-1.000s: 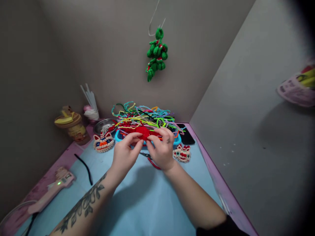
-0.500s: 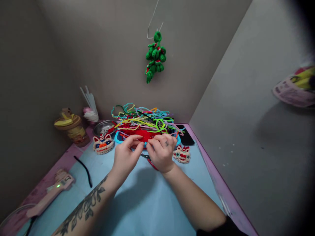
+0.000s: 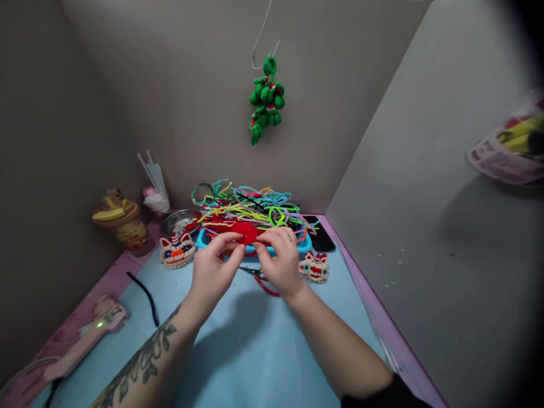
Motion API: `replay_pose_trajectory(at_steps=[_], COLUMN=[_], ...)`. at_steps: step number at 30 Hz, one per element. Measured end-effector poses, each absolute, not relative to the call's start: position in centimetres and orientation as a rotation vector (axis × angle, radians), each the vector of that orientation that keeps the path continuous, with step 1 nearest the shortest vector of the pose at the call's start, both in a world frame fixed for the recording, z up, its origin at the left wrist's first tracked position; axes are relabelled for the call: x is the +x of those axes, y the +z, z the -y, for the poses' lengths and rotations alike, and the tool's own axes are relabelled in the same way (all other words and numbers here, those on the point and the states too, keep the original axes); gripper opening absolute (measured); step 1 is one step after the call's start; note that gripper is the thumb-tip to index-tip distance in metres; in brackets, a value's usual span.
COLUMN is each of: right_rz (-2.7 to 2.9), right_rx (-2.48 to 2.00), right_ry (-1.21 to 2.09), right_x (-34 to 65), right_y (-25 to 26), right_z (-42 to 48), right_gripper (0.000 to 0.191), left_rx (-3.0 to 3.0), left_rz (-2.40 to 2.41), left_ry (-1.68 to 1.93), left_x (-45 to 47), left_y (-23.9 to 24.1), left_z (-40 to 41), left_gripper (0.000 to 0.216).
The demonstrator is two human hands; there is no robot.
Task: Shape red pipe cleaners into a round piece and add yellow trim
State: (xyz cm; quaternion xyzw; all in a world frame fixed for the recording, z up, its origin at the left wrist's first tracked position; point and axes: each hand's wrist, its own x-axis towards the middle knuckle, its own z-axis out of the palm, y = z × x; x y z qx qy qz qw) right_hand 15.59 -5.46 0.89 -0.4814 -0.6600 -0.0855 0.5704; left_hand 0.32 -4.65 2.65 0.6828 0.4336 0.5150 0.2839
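A fuzzy red piece point(image 3: 246, 230), seemingly made of chenille stems, is stretched between my hands above the front of the blue tray point(image 3: 304, 247). Its lower left edge is pinched by the thumb and fingers of my left hand point(image 3: 215, 267). On the other side my right hand point(image 3: 281, 260) pinches its right edge, fingers curled. Part of the piece is hidden behind the fingertips. Just below the hands, scissors point(image 3: 267, 288) with red handles lie on the light blue mat point(image 3: 255, 351), partly covered by my right hand.
Colourful chenille stems point(image 3: 263, 204) heap over the tray. Lion-face pieces sit at left point(image 3: 177, 251) and right point(image 3: 314, 267). A metal bowl point(image 3: 170, 221), black phone point(image 3: 322, 233), black stem point(image 3: 144, 294) and pink hot tool point(image 3: 85, 343) surround the work area. A green crocheted ornament point(image 3: 267, 99) hangs above.
The red piece is a little higher and more of it shows. My right hand has turned and its fingers have shifted along the edge. More of the scissors is visible.
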Motion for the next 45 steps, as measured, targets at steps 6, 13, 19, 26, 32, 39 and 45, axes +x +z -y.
replay_pose_trajectory(at_steps=[6,13,19,26,32,39,45], right_rz=[1.585,1.527,1.551,1.590,1.811,1.806,1.590], right_rx=[-1.083,-1.022,-0.987,-1.004,-0.967,-0.981,-1.159], right_ry=[-0.078,0.116,0.112,0.019,-0.327,-0.410,-0.220], right_x=[16.2,16.3,16.5,16.2,16.3,16.4,15.4], right_y=[0.7,1.2,1.4,1.2,0.6,0.3,0.1], right_z=[5.0,5.1,5.1,5.3,5.2,5.1,5.2], right_gripper=[0.008,0.008,0.005,0.006,0.017,0.009,0.004], left_rx=[1.735,1.718,1.790,1.637,1.338,1.286,1.238], left_rz=[-1.084,-1.034,-1.005,-0.934,-0.975,-0.998,-0.945], left_ry=[1.313,1.268,1.219,1.185,1.136,1.125,1.199], left_x=[0.0,-0.8,-1.2,-1.0,-0.5,-0.4,0.1], left_y=[3.3,2.8,3.1,3.8,3.7,3.6,3.1], left_z=[4.1,3.3,2.9,3.0,2.9,2.9,2.7], left_gripper=[0.022,0.025,0.022,0.028,0.031,0.035,0.035])
